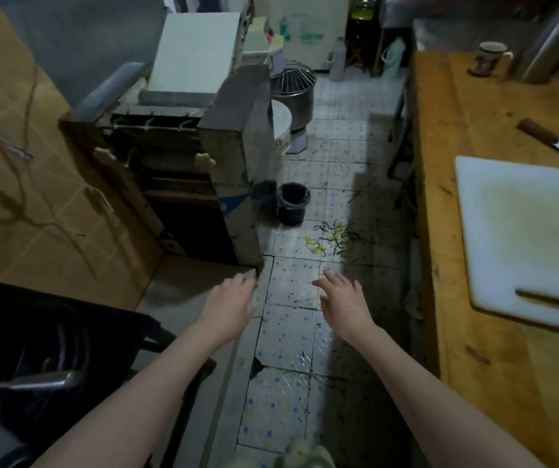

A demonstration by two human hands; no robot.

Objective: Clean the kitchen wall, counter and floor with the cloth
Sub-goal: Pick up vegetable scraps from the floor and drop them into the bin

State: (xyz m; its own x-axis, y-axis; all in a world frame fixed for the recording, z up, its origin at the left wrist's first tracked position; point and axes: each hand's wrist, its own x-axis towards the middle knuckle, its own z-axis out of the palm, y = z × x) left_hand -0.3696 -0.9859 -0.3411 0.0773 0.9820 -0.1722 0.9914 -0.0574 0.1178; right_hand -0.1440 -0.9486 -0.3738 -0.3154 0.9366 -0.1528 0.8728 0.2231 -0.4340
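Your left hand (pixel 234 305) and right hand (pixel 345 298) reach out, fingers loose and apart, holding nothing. The shiny dotted tile floor (pixel 291 336) makes a narrow lane between a grey ledge (pixel 187 288) and the smooth wooden counter (pixel 440 214). Green scraps (pixel 332 239) lie ahead. A pale soft lump (pixel 305 456) sits at the bottom edge; you cannot tell if it is the cloth.

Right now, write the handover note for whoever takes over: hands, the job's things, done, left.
Left hand: open, empty, by the corner of the grey ledge.
Right hand: open, empty, above the tiled floor.
Cloth: in neither hand; a pale bundle at the bottom edge might be it, unclear.
Done: nothing visibly; green vegetable scraps litter the floor near the black bin.
Left: get the cloth, then wipe wall, wooden counter, floor.
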